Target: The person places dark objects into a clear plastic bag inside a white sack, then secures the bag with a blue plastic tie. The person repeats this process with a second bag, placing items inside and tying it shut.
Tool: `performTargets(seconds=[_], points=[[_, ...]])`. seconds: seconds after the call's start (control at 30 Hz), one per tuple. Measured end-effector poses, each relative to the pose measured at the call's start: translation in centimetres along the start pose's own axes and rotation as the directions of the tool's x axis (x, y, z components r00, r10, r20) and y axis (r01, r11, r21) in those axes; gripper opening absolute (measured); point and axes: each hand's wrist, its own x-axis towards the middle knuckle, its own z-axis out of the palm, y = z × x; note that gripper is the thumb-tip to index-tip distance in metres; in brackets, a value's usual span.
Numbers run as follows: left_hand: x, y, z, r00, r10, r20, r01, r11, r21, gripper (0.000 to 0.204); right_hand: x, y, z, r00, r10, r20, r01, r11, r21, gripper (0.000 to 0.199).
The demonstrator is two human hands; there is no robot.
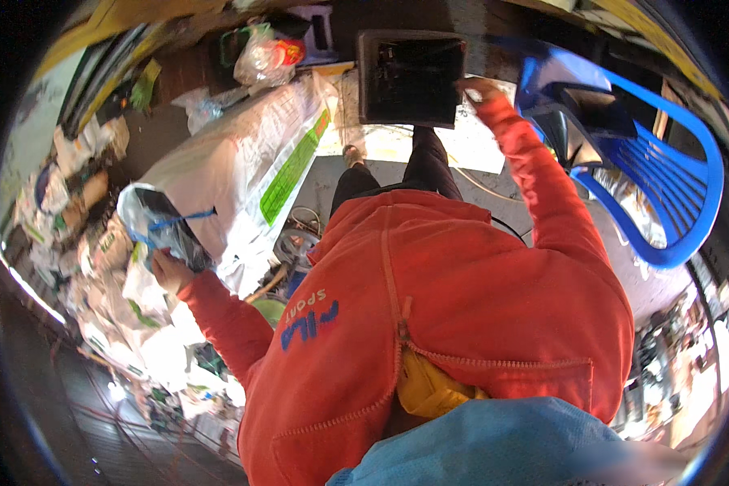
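My left hand is at the lower edge of a crumpled clear plastic bag with something dark and a thin blue strip in or on it. Its fingers look closed on the plastic, though the fingertips are partly hidden. My right hand is beside the right rim of a black rectangular box-like thing in front of my feet. Thumb and forefinger are slightly apart there, and I see nothing between them. Whether they touch the rim, I cannot tell.
A large white sack with a green stripe leans at left. A blue plastic chair lies at right, with dark pieces on it. Heaped paper and plastic scraps fill the far left. A tied clear bag with red contents sits behind the sack.
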Motion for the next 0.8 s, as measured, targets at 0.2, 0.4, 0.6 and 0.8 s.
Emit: performTargets(seconds=[0.2, 0.4, 0.6, 0.8], points=[[-0.7, 1.6, -0.2, 0.973, 0.225, -0.048, -0.216, 0.965, 0.149, 0.028, 10.1, 2.2, 13.6, 0.896, 0.320, 0.307, -0.096, 0.816, -0.569, 0.037], [-2.2, 3.5, 0.0, 0.976, -0.157, -0.149, 0.134, 0.979, -0.152, 0.024, 13.6, 4.1, 15.5, 0.705, 0.510, 0.492, 0.042, 0.663, -0.748, 0.052], [-2.5, 5.7, -0.2, 0.925, -0.377, -0.045, 0.289, 0.776, -0.560, 0.025, 13.3, 5.2, 15.6, 0.864, 0.431, 0.260, -0.132, 0.693, -0.709, 0.048], [-2.1, 5.2, -1.3, 0.925, -0.359, 0.125, 0.333, 0.608, -0.721, 0.026, 12.1, -2.6, 8.2, 0.875, 0.371, 0.311, -0.450, 0.861, 0.238, 0.040]])
